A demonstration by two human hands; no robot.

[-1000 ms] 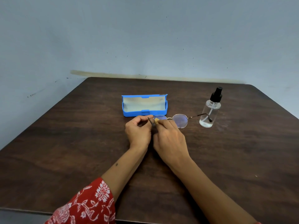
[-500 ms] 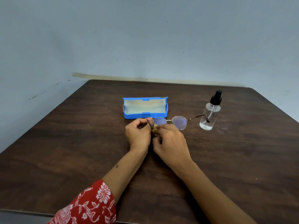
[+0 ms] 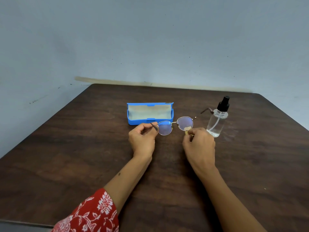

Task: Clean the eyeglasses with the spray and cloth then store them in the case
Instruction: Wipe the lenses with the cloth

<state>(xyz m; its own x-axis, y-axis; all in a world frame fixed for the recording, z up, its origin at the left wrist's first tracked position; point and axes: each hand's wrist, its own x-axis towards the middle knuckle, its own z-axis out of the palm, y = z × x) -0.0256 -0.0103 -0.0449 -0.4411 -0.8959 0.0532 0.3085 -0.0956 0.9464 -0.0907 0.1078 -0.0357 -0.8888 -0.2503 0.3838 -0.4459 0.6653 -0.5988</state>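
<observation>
We see the left hand [image 3: 142, 139] with its fingers curled in, thumb and forefinger pinching the glasses [image 3: 175, 125] at the left end of the frame, where the temple meets the lens. The right hand [image 3: 199, 144] has its fingers curled too, and its fingertips pinch a small pale cloth [image 3: 187, 130] against the lower edge of the right lens; we see the cloth showing through the glass as a light patch. How the right thumb lies we cannot tell, since the back of the hand hides it. The glasses are held between the two hands above the table [image 3: 66, 156], lenses facing us, just in front of the case [image 3: 149, 113]. Their right temple reaches out toward the bottle [image 3: 217, 121] and its tip shows just beside the bottle's neck; whether they touch we cannot tell. The case is blue, lies open with a pale lining, and sits on the table beyond the left hand. The bottle stands upright to the right of the glasses, clear with a black spray top and a little liquid at the bottom. We find no brand, label or writing readable on the case, bottle or glasses. A red sleeve [image 3: 93, 215] with a white floral print covers the left upper forearm.
</observation>
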